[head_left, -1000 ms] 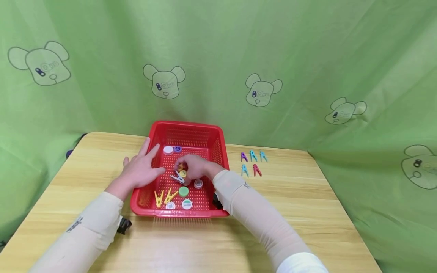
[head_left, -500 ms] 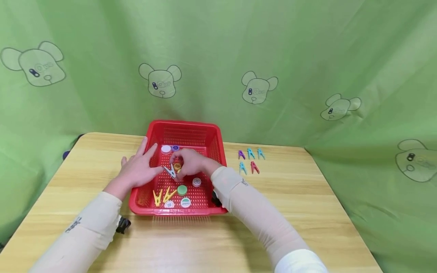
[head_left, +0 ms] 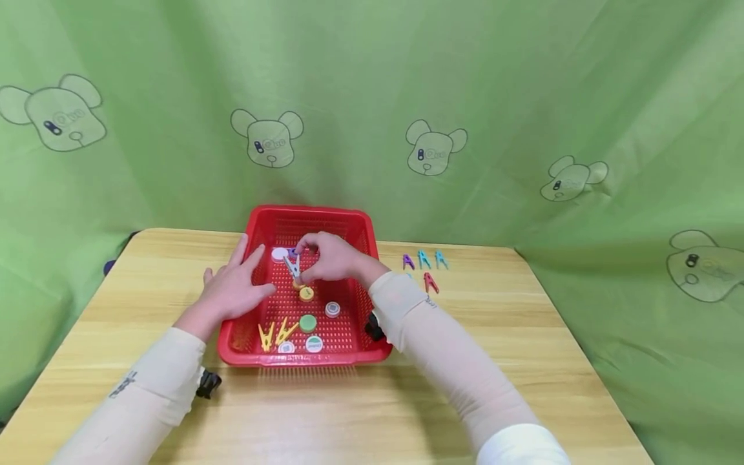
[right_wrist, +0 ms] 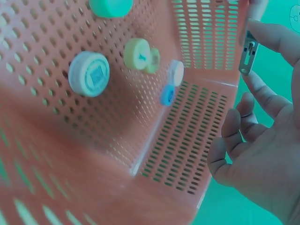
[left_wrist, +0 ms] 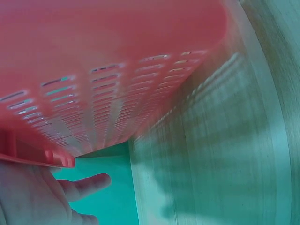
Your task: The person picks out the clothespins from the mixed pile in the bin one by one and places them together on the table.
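My right hand (head_left: 336, 259) pinches a pale blue-grey clothespin (head_left: 295, 269) between thumb and forefinger over the red plastic basket (head_left: 308, 359). In the right wrist view, that clothespin (right_wrist: 248, 56) is held up above the basket's far wall, the other fingers loosely curled. My left hand (head_left: 234, 292) rests at the basket's left rim with its fingers spread and straight. Two yellow clothespins (head_left: 266, 337) lie at the near left inside. Several bottle caps lie on the basket floor, among them a green cap (head_left: 308, 323), a yellow cap (head_left: 306, 294) and a white cap (head_left: 279, 254).
On the wooden table (head_left: 500, 361), right of the basket, lie a purple clothespin (head_left: 408, 261), two blue clothespins (head_left: 423, 259) and a red clothespin (head_left: 431, 283). The right sleeve (head_left: 442, 342) mostly covers another light blue one. A green curtain (head_left: 349, 71) hangs behind the table.
My right hand has raised the pale clothespin from among the yellow caps and moved it toward the back of the basket. My left hand stays at the rim.
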